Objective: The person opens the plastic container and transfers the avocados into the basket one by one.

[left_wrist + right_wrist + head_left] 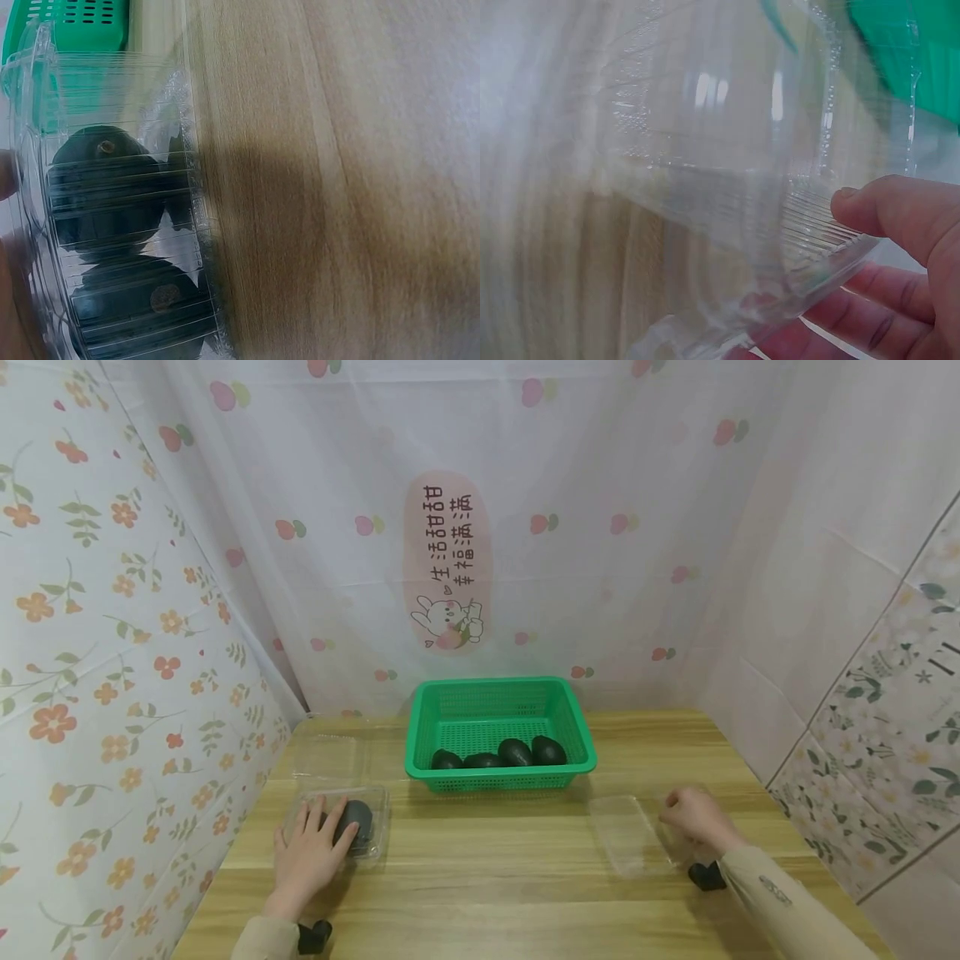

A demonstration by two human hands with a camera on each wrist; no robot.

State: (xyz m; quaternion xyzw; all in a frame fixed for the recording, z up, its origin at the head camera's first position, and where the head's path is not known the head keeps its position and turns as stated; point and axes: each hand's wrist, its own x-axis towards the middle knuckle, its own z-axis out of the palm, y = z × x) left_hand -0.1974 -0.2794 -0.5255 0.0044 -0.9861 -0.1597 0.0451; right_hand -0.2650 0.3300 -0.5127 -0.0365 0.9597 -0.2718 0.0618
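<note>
Four dark avocados lie in the green basket, ahead of and between the left hand and the right hand. Fingers spread and nearly straight, the left hand rests on a clear box holding more dark avocados; a clear plastic piece lies just beyond that hand. The right hand pinches the edge of another clear box between thumb and curled fingers, which extends to its left.

We're seeing clear ribbed plastic box lying at left, dark rounded avocados sitting inside, side by side; clear container showing at right, ribbed too.
</note>
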